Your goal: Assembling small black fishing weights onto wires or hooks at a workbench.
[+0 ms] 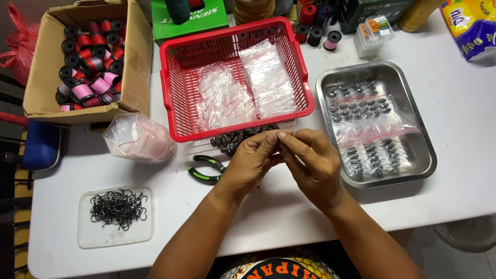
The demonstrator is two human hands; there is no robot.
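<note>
A tiny dark sinker [279,136] is pinched between the fingertips of the left hand [251,161] and right hand [310,161], just in front of the red basket [170,98].

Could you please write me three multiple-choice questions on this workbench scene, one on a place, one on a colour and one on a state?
1. Where do the pliers lie?
A. in the steel tray
B. on the table, left of the left hand
C. in the cardboard box

2. What colour is the basket?
A. blue
B. red
C. yellow

3. How are the two hands placed?
A. apart, flat on the table
B. one inside the basket
C. together, fingers pinching a small dark piece

Answers:
1 B: the pliers rest on the white table just left of the left hand, below the basket.
2 B: its rim and mesh walls are red, with clear bags inside.
3 C: the left hand and right hand meet in front of the basket, fingertips closed on a small piece.
</note>
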